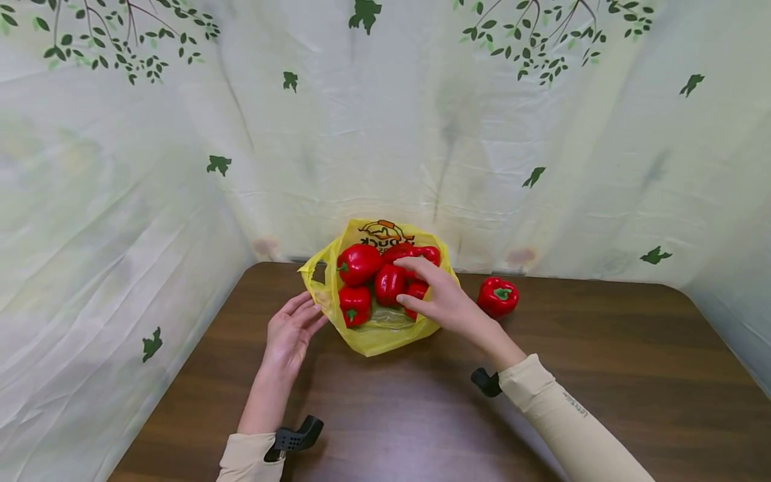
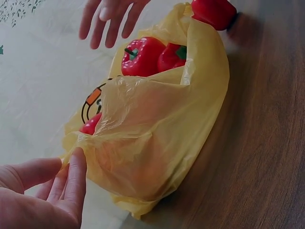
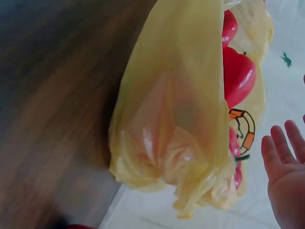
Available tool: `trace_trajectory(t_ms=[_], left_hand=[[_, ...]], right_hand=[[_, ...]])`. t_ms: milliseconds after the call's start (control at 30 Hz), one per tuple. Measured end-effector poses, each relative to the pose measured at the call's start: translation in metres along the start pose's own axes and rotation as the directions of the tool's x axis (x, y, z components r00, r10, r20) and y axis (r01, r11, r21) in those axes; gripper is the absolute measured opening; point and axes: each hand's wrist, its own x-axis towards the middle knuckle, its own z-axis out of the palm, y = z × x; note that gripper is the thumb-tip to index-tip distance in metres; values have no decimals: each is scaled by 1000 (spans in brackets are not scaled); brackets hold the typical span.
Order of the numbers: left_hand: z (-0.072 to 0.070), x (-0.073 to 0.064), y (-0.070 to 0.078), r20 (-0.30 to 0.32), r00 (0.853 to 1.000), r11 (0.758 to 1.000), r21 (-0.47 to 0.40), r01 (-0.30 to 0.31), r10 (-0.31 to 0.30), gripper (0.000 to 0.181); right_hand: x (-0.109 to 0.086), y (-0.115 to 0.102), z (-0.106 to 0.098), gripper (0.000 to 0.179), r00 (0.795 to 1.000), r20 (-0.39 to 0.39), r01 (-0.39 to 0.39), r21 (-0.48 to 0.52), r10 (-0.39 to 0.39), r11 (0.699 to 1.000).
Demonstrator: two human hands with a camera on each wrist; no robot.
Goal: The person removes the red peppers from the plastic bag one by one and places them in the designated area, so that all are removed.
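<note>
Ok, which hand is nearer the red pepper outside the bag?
Right: the right hand is above the yellow bag, left of the red pepper; the left hand pinches the bag's left edge, farther off.

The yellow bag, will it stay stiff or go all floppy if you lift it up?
Probably floppy: the yellow bag looks like thin, wrinkled plastic. It may sag, since several red peppers sit inside. Lifted only where the left hand pinches it, it could tip and spill, because its mouth gapes open.
</note>
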Motion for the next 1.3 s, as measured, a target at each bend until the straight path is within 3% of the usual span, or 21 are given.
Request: trace_trajectory(t_ms=[300, 733, 1133, 1300], left_hand=[[0, 0, 0, -20, 999, 999, -22, 32, -33, 41], [-1, -2, 1, -24, 999, 999, -32, 31, -32, 41], [1, -4, 1, -10, 999, 998, -43, 40, -41, 40], [0, -2, -1, -21, 999, 998, -57, 34, -35, 39]], right_hand=[[36, 2, 7, 59, 993, 114, -1, -112, 14, 994], [86, 11, 23, 65, 960, 262, -43, -197, 95, 979], [115, 21, 33, 66, 930, 338, -78, -210, 147, 975], [119, 25, 38, 73, 915, 349, -136, -204, 202, 970]])
